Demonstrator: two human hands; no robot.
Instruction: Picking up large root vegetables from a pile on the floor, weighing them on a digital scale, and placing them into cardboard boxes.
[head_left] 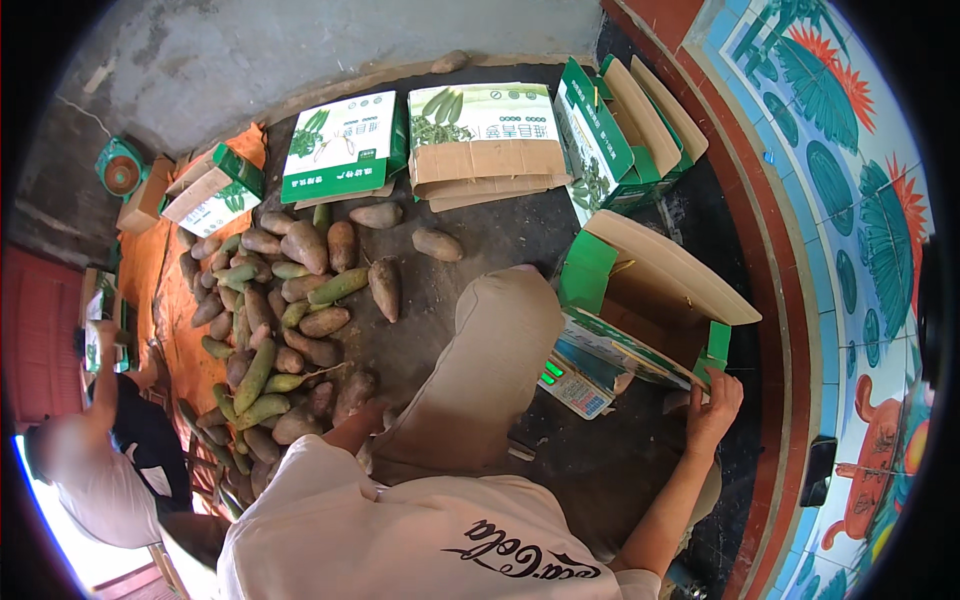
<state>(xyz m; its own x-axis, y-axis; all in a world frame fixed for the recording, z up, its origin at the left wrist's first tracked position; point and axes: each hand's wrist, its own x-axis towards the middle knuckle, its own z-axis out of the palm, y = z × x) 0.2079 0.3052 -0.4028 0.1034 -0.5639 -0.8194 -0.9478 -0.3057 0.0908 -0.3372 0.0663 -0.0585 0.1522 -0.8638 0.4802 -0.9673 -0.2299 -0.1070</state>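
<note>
Right hand (712,408) grips lower flap edge of open carton (655,300), fingers curled over cardboard; carton sits tilted on weighing scale (575,385) (green digits lit), beside person's knee. Carton interior appears unfilled. Left hand not visible: arm reaches down toward vegetable pile (280,330), hand hidden behind shirt, grip cannot be told. Pile remains large. Further cartons (480,140) lie beyond pile, contents unseen. Judgement: packing at early stage, bulk of produce unboxed.
</note>
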